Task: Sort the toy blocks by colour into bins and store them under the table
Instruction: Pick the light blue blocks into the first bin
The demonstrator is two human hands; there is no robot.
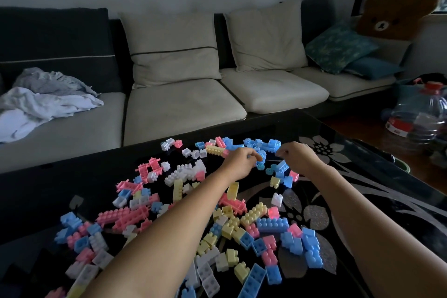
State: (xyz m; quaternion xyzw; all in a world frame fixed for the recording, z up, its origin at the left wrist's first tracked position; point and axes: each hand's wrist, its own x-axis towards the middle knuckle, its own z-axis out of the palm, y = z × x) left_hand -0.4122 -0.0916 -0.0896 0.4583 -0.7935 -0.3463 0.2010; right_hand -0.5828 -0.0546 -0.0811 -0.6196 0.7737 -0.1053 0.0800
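Note:
Several pink, blue, yellow and white toy blocks [183,201] lie scattered over a dark glass table [362,184]. A cluster of blue blocks [263,145] sits at the far edge of the pile. My left hand [239,162] reaches over it with fingers curled, pinching a small blue block at the fingertips. Just to the right, my right hand [298,155] has its fingers curled down among the blue blocks; whether it holds one is hidden. No bins are in view.
A sofa [183,106] with cream cushions runs behind the table, with crumpled cloth [43,104] on its left seat. A bear plush [396,17] and teal pillows sit at the right end. A large plastic water bottle [420,118] stands on the floor at right.

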